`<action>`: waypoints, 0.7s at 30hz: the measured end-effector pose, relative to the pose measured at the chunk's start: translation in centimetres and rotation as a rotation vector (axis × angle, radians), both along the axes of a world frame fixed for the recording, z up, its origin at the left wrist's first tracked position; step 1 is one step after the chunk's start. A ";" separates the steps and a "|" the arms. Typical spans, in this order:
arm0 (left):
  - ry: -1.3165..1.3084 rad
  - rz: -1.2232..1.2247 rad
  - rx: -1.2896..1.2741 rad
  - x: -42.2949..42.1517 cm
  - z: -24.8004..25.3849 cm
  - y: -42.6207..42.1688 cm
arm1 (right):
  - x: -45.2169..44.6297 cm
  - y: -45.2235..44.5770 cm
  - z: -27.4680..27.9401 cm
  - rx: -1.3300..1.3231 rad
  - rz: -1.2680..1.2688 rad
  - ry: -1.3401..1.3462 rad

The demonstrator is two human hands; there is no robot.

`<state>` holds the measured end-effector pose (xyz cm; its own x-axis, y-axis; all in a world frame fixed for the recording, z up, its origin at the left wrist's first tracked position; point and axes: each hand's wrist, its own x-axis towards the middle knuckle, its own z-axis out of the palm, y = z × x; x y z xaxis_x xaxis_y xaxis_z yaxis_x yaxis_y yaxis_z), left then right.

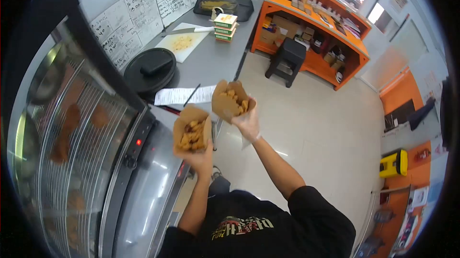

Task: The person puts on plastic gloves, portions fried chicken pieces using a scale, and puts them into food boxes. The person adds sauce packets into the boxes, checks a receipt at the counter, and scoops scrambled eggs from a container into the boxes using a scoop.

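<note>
Two open brown cardboard boxes hold pieces of fried food. The left box [192, 129] rests in my left hand [199, 158], whose fingers wrap round its lower part. My right hand [248, 123] wears a clear plastic glove and grips the right box [230, 99] from its right side. Both boxes are held up side by side, with their flaps raised and the food visible from above. Behind them, a printed paper [179, 96] with a dark pen [192, 94] across it lies on the grey counter [218, 59].
A glass food warmer [72, 129] stands at the left. Beyond the paper are a black lidded pot [151, 69], a white cutting board [184, 46] with a knife [191, 30], and stacked small boxes [224, 27]. A black stool [287, 57] stands by the orange shelf [306, 64].
</note>
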<state>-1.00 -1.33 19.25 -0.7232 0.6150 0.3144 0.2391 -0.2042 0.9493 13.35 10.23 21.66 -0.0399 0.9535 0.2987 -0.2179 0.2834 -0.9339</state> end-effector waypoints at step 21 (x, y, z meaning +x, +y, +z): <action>-0.031 0.288 -0.307 6.5 -4.8 40.1 | 2.9 42.6 -8.8 -0.008 0.457 -0.358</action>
